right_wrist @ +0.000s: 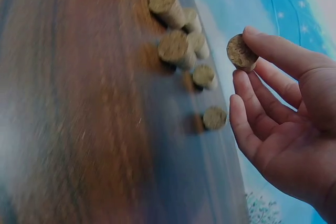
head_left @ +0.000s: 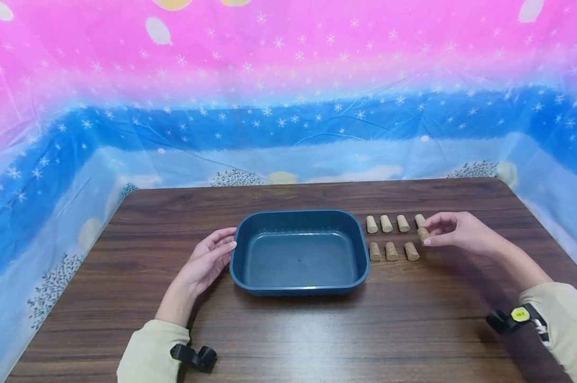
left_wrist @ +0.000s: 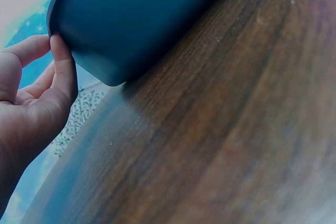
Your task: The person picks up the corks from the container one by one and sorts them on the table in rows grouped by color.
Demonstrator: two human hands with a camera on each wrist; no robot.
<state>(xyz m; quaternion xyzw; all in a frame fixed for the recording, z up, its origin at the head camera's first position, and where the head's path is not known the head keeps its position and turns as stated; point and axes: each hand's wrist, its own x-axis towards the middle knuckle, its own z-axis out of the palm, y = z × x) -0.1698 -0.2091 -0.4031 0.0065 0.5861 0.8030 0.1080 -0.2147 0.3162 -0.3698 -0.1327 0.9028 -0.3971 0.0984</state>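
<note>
A dark blue rectangular plastic basin (head_left: pixel 298 290) stands on the wooden table. At its left end, my left hand (head_left: pixel 211 259) touches the outer side near the rim with thumb and fingertips; the left wrist view shows those fingers against the basin wall (left_wrist: pixel 126 24). To the right of the basin, my right hand (head_left: pixel 461 231) pinches a cork stopper (right_wrist: pixel 241 53) between thumb and fingers. The held cork is raised above the table, beside two rows of tapered corks (head_left: pixel 391 251). In the head view it partly covers the last cork (head_left: pixel 419 219) of the back row.
The brown wood-grain table (head_left: pixel 298 340) reaches back to a pink and blue snowflake cloth (head_left: pixel 288 117) that hangs around it. Each sleeve carries a black wrist device, one at the left (head_left: pixel 195 356) and one at the right (head_left: pixel 509 320).
</note>
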